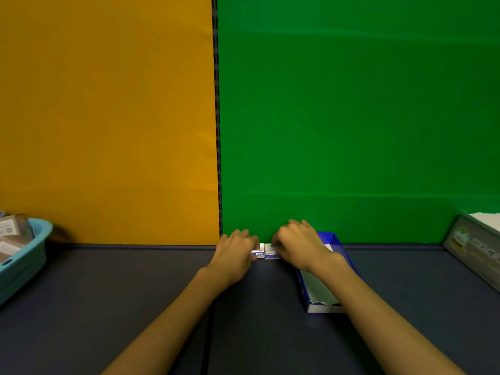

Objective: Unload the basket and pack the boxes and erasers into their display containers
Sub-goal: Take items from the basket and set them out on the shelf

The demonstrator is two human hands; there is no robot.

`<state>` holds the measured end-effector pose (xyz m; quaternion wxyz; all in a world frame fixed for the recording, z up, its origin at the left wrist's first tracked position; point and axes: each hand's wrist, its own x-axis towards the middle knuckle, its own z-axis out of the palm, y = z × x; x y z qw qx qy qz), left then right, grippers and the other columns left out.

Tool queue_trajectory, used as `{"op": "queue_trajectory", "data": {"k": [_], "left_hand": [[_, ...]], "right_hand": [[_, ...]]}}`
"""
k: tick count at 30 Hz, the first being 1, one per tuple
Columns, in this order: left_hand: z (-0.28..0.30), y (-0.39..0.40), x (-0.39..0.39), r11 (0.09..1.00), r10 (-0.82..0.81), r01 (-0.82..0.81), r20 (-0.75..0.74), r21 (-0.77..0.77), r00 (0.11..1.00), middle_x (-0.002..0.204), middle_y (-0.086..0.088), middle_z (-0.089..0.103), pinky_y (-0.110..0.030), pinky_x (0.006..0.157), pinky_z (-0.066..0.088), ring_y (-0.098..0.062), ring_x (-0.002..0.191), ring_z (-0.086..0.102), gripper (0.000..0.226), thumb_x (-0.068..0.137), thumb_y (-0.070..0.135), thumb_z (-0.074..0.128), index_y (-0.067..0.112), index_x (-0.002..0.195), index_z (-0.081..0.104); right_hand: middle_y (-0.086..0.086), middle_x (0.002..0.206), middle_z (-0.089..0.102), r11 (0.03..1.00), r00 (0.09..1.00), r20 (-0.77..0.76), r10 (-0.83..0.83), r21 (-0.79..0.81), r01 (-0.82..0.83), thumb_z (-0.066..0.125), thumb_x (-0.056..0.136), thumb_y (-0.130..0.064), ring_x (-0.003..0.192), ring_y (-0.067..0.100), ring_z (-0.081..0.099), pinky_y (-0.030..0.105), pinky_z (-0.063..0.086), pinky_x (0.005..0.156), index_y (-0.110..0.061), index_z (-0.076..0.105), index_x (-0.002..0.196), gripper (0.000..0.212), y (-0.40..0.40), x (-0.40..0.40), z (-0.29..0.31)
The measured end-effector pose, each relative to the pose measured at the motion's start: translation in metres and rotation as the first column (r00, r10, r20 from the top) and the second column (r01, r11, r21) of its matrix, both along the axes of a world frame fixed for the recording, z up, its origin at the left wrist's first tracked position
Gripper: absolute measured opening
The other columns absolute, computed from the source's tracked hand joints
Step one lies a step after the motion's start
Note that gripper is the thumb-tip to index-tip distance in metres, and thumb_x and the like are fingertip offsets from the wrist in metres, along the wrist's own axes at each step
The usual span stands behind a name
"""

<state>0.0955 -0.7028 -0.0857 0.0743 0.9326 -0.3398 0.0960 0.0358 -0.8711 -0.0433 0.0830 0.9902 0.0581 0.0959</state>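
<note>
Two small white-and-blue erasers [264, 253], side by side at lower centre, lie between your hands. Left hand [235, 255] fingers curl on left one, right hand [296, 246] fingers pinch right one. Blue cardboard display tray [322, 307] just right, under right wrist: right hand nearer.

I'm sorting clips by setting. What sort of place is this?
Probably a mock shop shelf or stocking station: a dark shelf backed by orange and green panels, a blue display box, a teal basket of packaged goods, and both hands on small erasers.
</note>
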Motion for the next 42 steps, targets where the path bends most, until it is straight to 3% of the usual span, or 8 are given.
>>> {"op": "queue_trajectory", "data": {"k": [9,16,20,28,42], "left_hand": [[0.007,-0.004,-0.012,0.997,0.06,-0.06,-0.015,-0.055,0.998,0.119,0.0,0.058,-0.038,0.091,0.044,-0.023,0.113,0.05,0.034,0.095,0.036,0.062,0.029,0.128,0.058],[0.04,0.036,-0.038,0.972,0.207,-0.196,0.077,-0.132,0.975,0.132,0.001,0.055,-0.038,0.095,0.044,-0.022,0.123,0.049,0.042,0.098,0.043,0.053,0.027,0.137,0.052],[0.058,0.081,-0.058,0.954,0.296,-0.29,0.098,-0.071,0.95,0.133,0.002,0.056,-0.039,0.092,0.045,-0.023,0.123,0.051,0.041,0.098,0.046,0.05,0.031,0.136,0.052],[0.082,0.201,-0.106,0.885,0.465,-0.459,0.134,-0.078,0.875,0.138,0.005,0.052,-0.041,0.099,0.04,-0.02,0.127,0.046,0.046,0.099,0.052,0.044,0.035,0.142,0.046],[0.087,0.458,-0.181,0.803,0.596,-0.591,0.096,-0.075,0.797,0.139,0.004,0.053,-0.042,0.096,0.047,-0.021,0.125,0.05,0.047,0.098,0.052,0.044,0.032,0.14,0.05]], "right_hand": [[0.002,0.105,0.07,0.994,0.997,0.041,0.064,0.089,-0.067,0.056,0.092,-0.031,0.106,0.027,0.057,0.037,0.039,0.087,-0.026,0.071,0.104,0.019,-0.011,-0.009,0.015],[0.0,0.121,0.067,0.962,0.977,0.108,0.185,0.182,-0.202,0.053,0.096,-0.038,0.115,0.026,0.057,0.039,0.041,0.093,-0.029,0.066,0.121,0.029,0.01,-0.009,0.032],[-0.002,0.121,0.067,0.914,0.94,0.165,0.298,0.236,-0.331,0.053,0.098,-0.04,0.112,0.024,0.058,0.039,0.044,0.09,-0.027,0.064,0.124,0.031,0.057,-0.013,0.038],[-0.004,0.12,0.066,0.842,0.869,0.211,0.447,0.23,-0.488,0.054,0.099,-0.041,0.111,0.02,0.059,0.037,0.048,0.087,-0.028,0.063,0.127,0.032,0.166,-0.023,0.054],[-0.006,0.119,0.067,0.812,0.854,0.211,0.475,0.268,-0.518,0.058,0.096,-0.037,0.108,0.016,0.061,0.035,0.047,0.088,-0.029,0.065,0.122,0.028,0.409,-0.055,0.058]]}}
